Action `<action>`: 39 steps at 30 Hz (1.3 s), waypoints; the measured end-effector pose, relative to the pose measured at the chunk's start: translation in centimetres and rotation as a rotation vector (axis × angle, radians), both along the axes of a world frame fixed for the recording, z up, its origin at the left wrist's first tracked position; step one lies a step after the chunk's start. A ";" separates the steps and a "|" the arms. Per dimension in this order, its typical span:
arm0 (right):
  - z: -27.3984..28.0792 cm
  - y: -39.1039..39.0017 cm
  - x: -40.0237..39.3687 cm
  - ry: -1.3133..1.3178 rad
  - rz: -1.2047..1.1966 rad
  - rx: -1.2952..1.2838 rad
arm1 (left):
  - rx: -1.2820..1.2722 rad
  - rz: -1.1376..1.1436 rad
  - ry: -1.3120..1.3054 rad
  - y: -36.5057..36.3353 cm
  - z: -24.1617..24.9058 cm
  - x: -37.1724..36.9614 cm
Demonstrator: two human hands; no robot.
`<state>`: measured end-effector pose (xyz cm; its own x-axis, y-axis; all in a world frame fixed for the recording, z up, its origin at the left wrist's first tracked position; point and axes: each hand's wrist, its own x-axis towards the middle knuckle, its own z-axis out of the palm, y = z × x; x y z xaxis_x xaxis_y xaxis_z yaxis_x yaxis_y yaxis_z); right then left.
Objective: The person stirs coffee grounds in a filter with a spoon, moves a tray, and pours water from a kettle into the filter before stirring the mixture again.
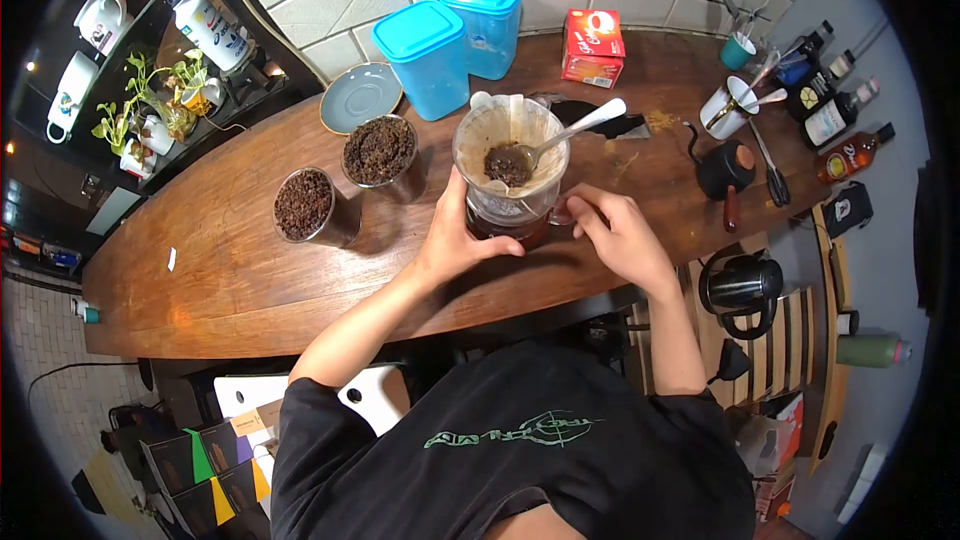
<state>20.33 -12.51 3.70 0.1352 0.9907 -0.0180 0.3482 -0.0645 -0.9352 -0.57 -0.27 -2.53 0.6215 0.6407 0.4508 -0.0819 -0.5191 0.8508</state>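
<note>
While the left hand [452,240] cups the carafe [532,238] beneath the dripper [500,206], the right hand [625,243] narrowly pinches the handle [563,212]; this looks like steadying, and any move calls for balancing the spoon [585,124] inside the dripper.

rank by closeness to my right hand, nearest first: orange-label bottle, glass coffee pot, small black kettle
1. glass coffee pot: in front of you, its handle at your right hand
2. small black kettle: to the right on the counter
3. orange-label bottle: farther right, by the wall
</note>
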 end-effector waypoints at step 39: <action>-2.8 -21.8 -2.4 0.247 -0.583 0.535 | -0.354 -0.319 0.052 -18.3 3.1 6.5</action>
<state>17.94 -34.26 0.92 0.6836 0.6462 0.3393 0.1767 0.3045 -0.9360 5.96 -18.53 0.58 0.8280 0.5231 0.2019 -0.1423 -0.1523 0.9780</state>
